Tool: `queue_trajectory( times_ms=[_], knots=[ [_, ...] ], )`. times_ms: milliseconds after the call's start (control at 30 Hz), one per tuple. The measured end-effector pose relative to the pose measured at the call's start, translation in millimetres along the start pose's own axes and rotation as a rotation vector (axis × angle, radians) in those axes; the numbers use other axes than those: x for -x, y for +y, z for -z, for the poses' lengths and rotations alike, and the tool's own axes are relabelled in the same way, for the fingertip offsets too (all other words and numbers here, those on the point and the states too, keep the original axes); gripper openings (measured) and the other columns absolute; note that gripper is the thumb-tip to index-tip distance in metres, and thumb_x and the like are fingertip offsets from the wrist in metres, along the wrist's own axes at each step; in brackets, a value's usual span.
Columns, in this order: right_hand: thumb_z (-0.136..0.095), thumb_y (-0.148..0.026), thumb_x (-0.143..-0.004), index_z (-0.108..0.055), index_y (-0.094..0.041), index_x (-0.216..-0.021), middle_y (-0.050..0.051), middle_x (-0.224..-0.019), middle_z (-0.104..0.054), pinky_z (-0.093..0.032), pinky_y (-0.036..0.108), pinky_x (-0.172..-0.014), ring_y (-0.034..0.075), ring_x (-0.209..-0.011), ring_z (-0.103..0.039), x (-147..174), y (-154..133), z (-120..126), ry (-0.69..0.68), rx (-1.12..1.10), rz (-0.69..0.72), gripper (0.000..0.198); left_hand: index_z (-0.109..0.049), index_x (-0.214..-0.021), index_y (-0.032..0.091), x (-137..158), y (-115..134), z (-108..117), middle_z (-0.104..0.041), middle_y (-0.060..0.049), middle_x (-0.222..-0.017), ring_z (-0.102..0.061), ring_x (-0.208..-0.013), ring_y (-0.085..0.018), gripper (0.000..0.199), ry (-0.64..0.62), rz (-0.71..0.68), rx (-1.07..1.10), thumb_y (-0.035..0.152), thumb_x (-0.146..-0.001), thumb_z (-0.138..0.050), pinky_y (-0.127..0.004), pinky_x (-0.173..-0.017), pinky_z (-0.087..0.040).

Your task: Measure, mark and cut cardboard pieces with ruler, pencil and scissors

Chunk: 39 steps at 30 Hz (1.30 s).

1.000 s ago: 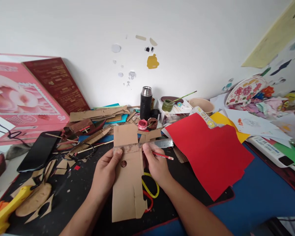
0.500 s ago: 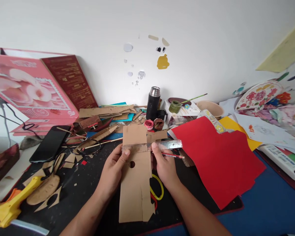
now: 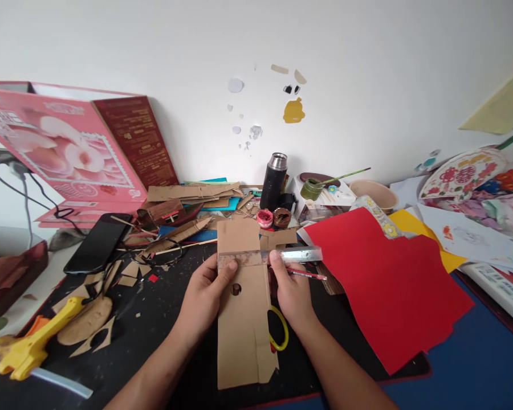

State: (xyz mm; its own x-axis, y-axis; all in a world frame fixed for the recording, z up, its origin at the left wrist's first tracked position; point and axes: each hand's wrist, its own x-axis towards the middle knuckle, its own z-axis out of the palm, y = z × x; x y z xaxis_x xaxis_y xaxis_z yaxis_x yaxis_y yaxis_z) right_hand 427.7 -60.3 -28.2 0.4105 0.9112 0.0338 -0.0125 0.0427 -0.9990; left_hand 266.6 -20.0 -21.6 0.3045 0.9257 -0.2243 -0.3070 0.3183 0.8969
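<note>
Pinched in the left hand [image 3: 208, 283] along with the ruler [image 3: 301, 254] crossing it toward three o'clock, the cardboard strip [image 3: 243, 330] sits at six, while the right hand [image 3: 294, 291] clasps ruler and red pencil [image 3: 310, 275], card seemingly light, stiff yet creasable, best held by its long edges.

There it is, a red double-happiness sign [image 3: 466, 171] on the flowered fan [image 3: 465, 175]! Print on the pink carton [image 3: 70, 151] and red pencil [image 3: 313, 275]? Too small!
</note>
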Motion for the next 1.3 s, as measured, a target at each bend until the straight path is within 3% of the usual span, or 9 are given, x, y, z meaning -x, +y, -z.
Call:
queue_trajectory(
  times_ms=[133,300,467,567,667,833,1300],
  knots=[
    [-0.065,-0.081,-0.089,-0.065,-0.021,-0.069,0.001,-0.059,-0.059,-0.044,0.029,-0.051,0.019,-0.055,-0.054,-1.4,0.2,0.3,-0.001,-0.009,0.007,0.064,-0.079,-0.088,0.019,0.6,-2.4,0.1,-0.069,0.000,-0.067,-0.056,-0.051,-0.012,0.051,0.013,-0.005,-0.035,0.063,-0.067,-0.094,-0.023,-0.049,-0.050],
    [-0.065,-0.077,-0.092,-0.071,-0.020,-0.071,0.003,-0.062,-0.064,-0.049,0.030,-0.058,0.021,-0.062,-0.061,-3.2,1.8,1.1,0.007,-0.004,0.078,0.061,-0.080,-0.092,0.019,-1.5,-7.5,2.9,-0.072,-0.002,-0.073,-0.061,-0.057,-0.015,0.048,0.013,-0.029,-0.066,0.063,-0.076,-0.089,-0.024,-0.052,-0.053],
    [-0.065,-0.080,-0.090,-0.075,-0.020,-0.080,0.003,-0.062,-0.066,-0.045,0.030,-0.049,0.020,-0.054,-0.058,-1.5,5.5,0.9,-0.013,-0.047,-0.018,0.062,-0.078,-0.109,0.022,-2.8,-5.8,4.1,-0.081,-0.006,-0.098,-0.071,-0.070,-0.020,0.047,-0.011,-0.047,-0.008,0.056,-0.079,-0.089,-0.028,-0.059,-0.058],
    [-0.065,-0.083,-0.088,-0.076,-0.019,-0.079,0.003,-0.060,-0.066,-0.046,0.030,-0.048,0.020,-0.053,-0.059,-0.3,5.3,0.4,-0.013,-0.036,-0.044,0.065,-0.076,-0.109,0.021,-3.4,-3.3,4.0,-0.082,-0.007,-0.096,-0.070,-0.064,-0.019,0.049,-0.025,-0.015,0.021,0.054,-0.076,-0.092,-0.028,-0.055,-0.057],
    [-0.065,-0.082,-0.089,-0.076,-0.019,-0.077,0.006,-0.065,-0.071,-0.051,0.031,-0.055,0.023,-0.061,-0.065,-0.4,2.9,0.3,0.007,-0.002,-0.005,0.064,-0.075,-0.106,0.019,-3.6,-3.3,4.7,-0.082,-0.008,-0.093,-0.072,-0.064,-0.021,0.048,-0.043,0.007,0.024,0.053,-0.076,-0.092,-0.029,-0.056,-0.058],
    [-0.065,-0.077,-0.092,-0.072,-0.020,-0.072,0.009,-0.076,-0.077,-0.056,0.036,-0.072,0.028,-0.078,-0.071,-2.3,-0.8,1.9,0.047,0.037,0.062,0.061,-0.077,-0.112,0.020,-2.6,-6.2,4.2,-0.084,-0.010,-0.104,-0.078,-0.081,-0.027,0.048,-0.093,-0.013,0.054,0.047,-0.076,-0.094,-0.035,-0.071,-0.062],
    [-0.063,-0.071,-0.096,-0.071,-0.022,-0.072,0.007,-0.078,-0.077,-0.055,0.036,-0.073,0.028,-0.079,-0.072,-2.8,0.6,1.1,-0.005,0.035,0.059,0.055,-0.079,-0.103,0.021,-4.1,-7.1,4.6,-0.085,-0.010,-0.099,-0.080,-0.084,-0.030,0.045,-0.046,0.031,0.063,0.051,-0.073,-0.095,-0.039,-0.076,-0.062]
  ],
)
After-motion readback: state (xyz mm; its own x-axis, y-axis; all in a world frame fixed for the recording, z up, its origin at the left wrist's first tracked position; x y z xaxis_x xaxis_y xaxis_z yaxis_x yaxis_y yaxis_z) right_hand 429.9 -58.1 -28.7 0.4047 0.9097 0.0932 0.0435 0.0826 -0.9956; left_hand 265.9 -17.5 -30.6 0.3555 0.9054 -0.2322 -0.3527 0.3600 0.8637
